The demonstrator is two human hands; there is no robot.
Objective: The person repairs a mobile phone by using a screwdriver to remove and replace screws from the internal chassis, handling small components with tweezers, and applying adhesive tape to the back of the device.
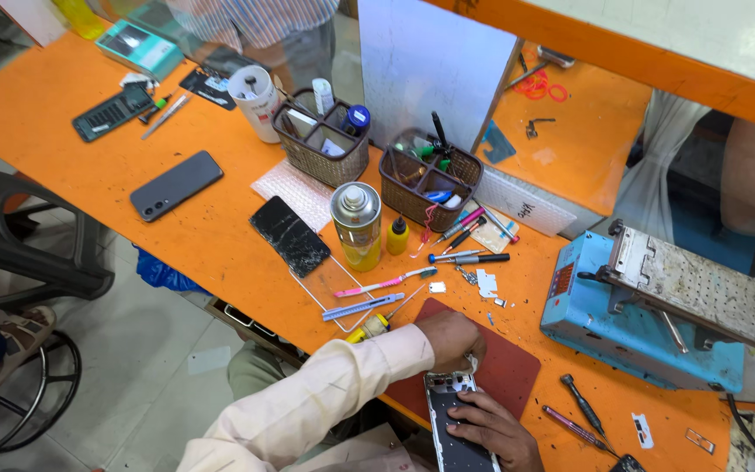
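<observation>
My left hand point(450, 337), in a cream sleeve, is curled into a fist at the top end of an opened phone point(453, 433). A small metal tool tip shows under its fingers. The phone has a silver frame and lies on a dark red mat point(509, 367) at the near edge of the orange bench point(63, 166). My right hand point(493, 428) lies on the phone's lower half, fingers pressing it onto the mat. A yellow-handled screwdriver point(370, 328) lies just left of my left wrist.
A blue heating machine with a metal plate point(648, 306) stands at the right. Two screwdrivers point(583, 411) lie beside the mat. A spray can point(356, 223), a cracked phone point(289, 235), a grey phone point(176, 184), two baskets of tools point(430, 179) and several pens sit further back. Another person sits at the far right.
</observation>
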